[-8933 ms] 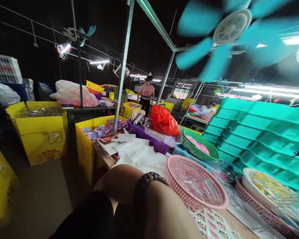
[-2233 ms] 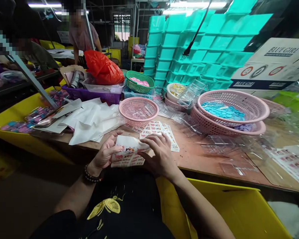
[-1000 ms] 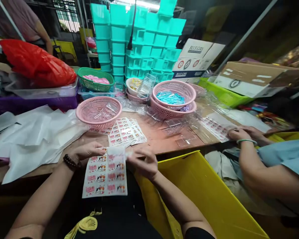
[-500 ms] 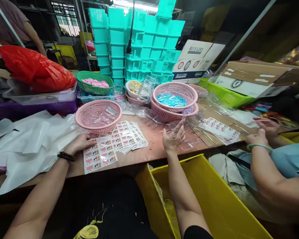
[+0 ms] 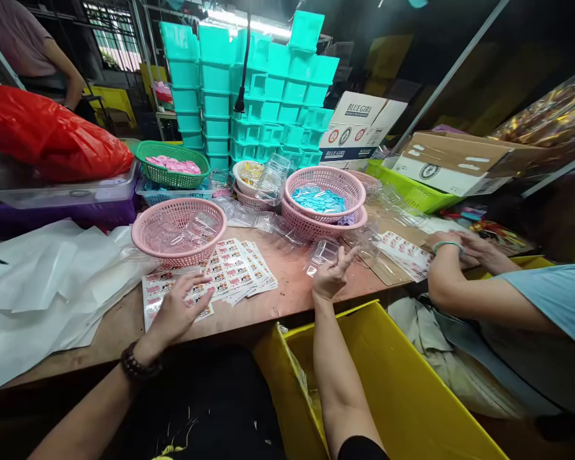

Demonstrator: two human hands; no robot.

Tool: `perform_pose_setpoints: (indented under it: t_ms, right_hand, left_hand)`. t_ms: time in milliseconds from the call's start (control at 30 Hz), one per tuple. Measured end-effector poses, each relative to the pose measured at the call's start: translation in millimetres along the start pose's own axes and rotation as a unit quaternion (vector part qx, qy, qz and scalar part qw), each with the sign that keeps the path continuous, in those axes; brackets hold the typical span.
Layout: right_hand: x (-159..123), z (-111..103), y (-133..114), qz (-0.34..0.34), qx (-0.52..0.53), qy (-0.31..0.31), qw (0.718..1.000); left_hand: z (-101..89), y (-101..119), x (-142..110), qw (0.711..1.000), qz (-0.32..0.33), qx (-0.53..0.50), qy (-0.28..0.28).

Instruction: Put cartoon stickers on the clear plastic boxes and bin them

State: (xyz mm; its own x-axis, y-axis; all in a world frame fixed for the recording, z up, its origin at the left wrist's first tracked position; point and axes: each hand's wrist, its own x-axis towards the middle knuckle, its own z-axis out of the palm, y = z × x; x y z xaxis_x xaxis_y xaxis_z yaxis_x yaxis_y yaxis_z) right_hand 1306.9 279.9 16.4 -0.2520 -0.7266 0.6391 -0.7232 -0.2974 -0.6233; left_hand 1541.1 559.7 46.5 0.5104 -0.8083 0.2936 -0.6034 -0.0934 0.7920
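My left hand [image 5: 179,310], with a dark beaded bracelet at the wrist, has its fingers apart above a sheet of pink cartoon stickers [image 5: 156,287] and holds nothing. More sticker sheets [image 5: 234,268] lie fanned out beyond it. My right hand [image 5: 329,278] is at the table's front edge. Its thumb side is closed at the edge of a small clear plastic box [image 5: 322,254], while its outer fingers point up and right. The exact contact is partly hidden. A pink basket [image 5: 137,233] of clear plastic pieces stands beyond my left hand.
Pink baskets [image 5: 359,188] with blue pieces stand behind my right hand. White backing paper [image 5: 52,294] covers the left. A yellow bin [image 5: 388,383] sits below the table edge. At right, a co-worker's hands [image 5: 469,246] are near more sticker sheets [image 5: 402,252]. Turquoise bins [image 5: 215,76] are stacked behind.
My left hand has lifted off the sticker sheet's edge and come over it, fingers spreading. My right hand's spread fingers have partly closed beside the clear box. The view has shifted slightly right.
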Motion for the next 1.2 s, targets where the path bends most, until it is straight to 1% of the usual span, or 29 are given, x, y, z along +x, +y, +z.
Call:
perform_pose_setpoints:
  t_ms: [33,67,100,133,167,233,300,400,467,500,567,633,667,733,800,867,933,1000,1100,1200]
  right_hand:
    - [-3,-4,-3,0.014,0.020,0.010,1.000]
    - [-7,-7,-6,0.024,0.041,0.017,0.999]
    - [-11,-10,-9,0.032,0.061,0.022,0.997]
    - [-15,-12,-11,0.036,0.081,0.028,0.996]
    - [-18,-14,-13,0.038,0.098,0.035,0.994]
    - [-25,-17,-15,0.036,0.123,0.049,0.991]
    - [-30,-21,-14,0.034,0.133,0.056,0.989]
    - [-32,-32,-11,0.049,0.155,0.053,0.985]
    - [-36,-42,-12,0.084,0.212,0.047,0.972]
    - [-39,-47,-14,0.104,0.252,0.037,0.961]
    - [-50,-54,-22,0.134,0.333,-0.002,0.933]
    - [-65,-58,-35,0.149,0.391,-0.055,0.907]
    - [-73,-58,-42,0.152,0.414,-0.079,0.894]
    - [-90,-56,-56,0.158,0.459,-0.118,0.866]
    - [-104,-53,-68,0.167,0.501,-0.152,0.836]
    - [-116,-49,-76,0.179,0.532,-0.191,0.806]
    - [-125,-44,-80,0.186,0.546,-0.229,0.784]
    - [-133,-38,-81,0.185,0.542,-0.264,0.776]
    - [-142,-25,-78,0.182,0.514,-0.310,0.779]
    - [-147,-13,-74,0.191,0.497,-0.325,0.781]
  left_hand:
    - [10.7,7,-2,0.997,-0.026,-0.071,-0.030]
    - [22.2,13,-3,0.985,-0.066,-0.145,-0.060]
    - [34.1,19,-3,0.964,-0.117,-0.220,-0.087]
    - [46.3,24,-2,0.934,-0.174,-0.292,-0.109]
    - [58.3,28,0,0.897,-0.230,-0.355,-0.128]
    - [80.8,36,6,0.827,-0.317,-0.439,-0.152]
    - [100.1,42,14,0.775,-0.365,-0.487,-0.171]
    - [123.7,52,23,0.710,-0.407,-0.533,-0.213]
    - [136.8,61,27,0.678,-0.419,-0.559,-0.229]
    - [142.6,66,28,0.668,-0.419,-0.570,-0.230]
    - [151.6,75,30,0.659,-0.413,-0.589,-0.219]
    - [155.6,84,32,0.648,-0.397,-0.615,-0.211]
    - [155.4,87,32,0.641,-0.386,-0.631,-0.205]
    - [150.2,89,33,0.631,-0.363,-0.666,-0.165]
    - [140.1,86,32,0.638,-0.345,-0.682,-0.095]
    - [127.8,79,29,0.658,-0.329,-0.676,-0.027]
    - [115.9,70,25,0.673,-0.317,-0.668,0.002]
    - [105.3,59,22,0.680,-0.318,-0.661,0.006]
    - [92.0,44,22,0.684,-0.351,-0.639,0.004]
    - [81.3,31,23,0.698,-0.368,-0.614,0.008]
